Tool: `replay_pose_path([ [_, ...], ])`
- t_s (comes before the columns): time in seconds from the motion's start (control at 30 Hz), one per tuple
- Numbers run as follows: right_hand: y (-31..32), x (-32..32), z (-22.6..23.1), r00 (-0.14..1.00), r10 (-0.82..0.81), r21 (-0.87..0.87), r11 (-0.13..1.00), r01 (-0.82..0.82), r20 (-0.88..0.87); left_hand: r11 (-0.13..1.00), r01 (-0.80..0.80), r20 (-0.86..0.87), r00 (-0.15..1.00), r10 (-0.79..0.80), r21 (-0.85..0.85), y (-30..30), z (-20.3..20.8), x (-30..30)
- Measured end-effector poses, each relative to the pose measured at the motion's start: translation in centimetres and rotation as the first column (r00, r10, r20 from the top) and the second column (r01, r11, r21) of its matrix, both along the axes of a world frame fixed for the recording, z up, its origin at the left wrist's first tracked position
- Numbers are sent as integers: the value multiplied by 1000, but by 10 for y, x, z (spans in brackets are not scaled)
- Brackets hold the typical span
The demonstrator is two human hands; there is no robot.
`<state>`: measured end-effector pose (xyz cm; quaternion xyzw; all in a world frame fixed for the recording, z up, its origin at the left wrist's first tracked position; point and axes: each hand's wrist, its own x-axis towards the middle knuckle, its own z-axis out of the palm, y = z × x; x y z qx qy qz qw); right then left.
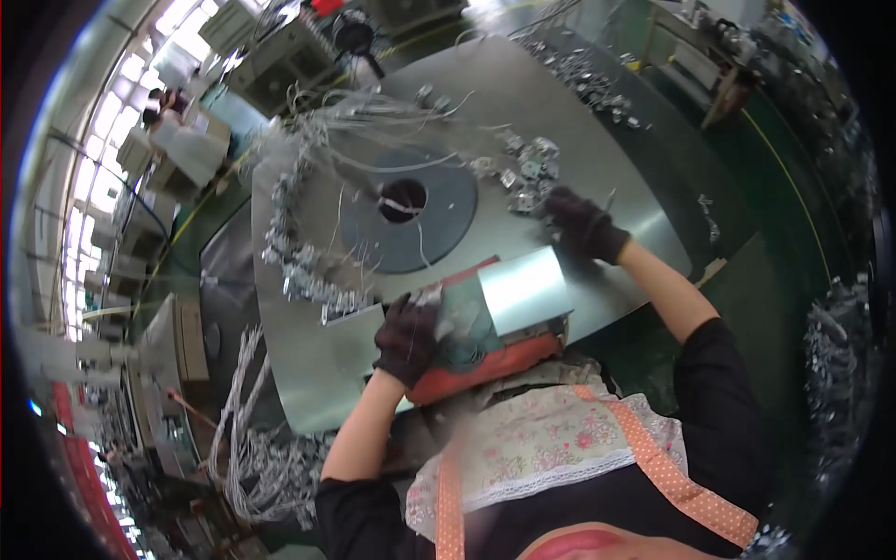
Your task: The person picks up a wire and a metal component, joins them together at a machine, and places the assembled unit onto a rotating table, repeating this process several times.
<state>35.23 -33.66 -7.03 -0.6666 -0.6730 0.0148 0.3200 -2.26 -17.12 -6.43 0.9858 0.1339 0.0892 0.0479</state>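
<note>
My left hand [408,338], in a dark glove, is closed at the left side of a red-edged work fixture [485,371] in front of me. Something pale shows by its fingertips, too blurred to name. A bright flat metal plate [525,290] covers the fixture's right part. My right hand [583,226], gloved too, reaches beyond the plate with its fingers bent together. It is at the near edge of a heap of small silvery metal parts [534,170]. Whatever its fingers grip is hidden.
A grey disc [457,210] with a dark centre hole is set in the metal table [597,154]. Linked metal parts [289,266] curve along its left side, with pale wires [373,114] behind. Bundled strands [257,467] hang at lower left. People [182,145] stand at far left.
</note>
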Motion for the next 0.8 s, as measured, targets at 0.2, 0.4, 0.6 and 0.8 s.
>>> replay_pose_path([
  [0.2, -43, -16, 66, 850, -54, -98, 995, 3, -525, 1000, 3, 31, 1000, -2, -25, -6, 7, -8],
  [0.4, -47, -7, 61, 564, 63, -180, 914, -364, -823, 999, -12, -63, 998, 8, -52, -9, 11, -6],
  [0.6, -47, -33, 101, 256, 4, -64, 964, -258, -967, 998, -34, -52, 998, 31, -52, -9, 10, -6],
  [0.8, -60, -58, 66, -178, 18, 72, 950, -302, -984, 998, -59, -64, 996, 57, -36, -10, 11, -3],
])
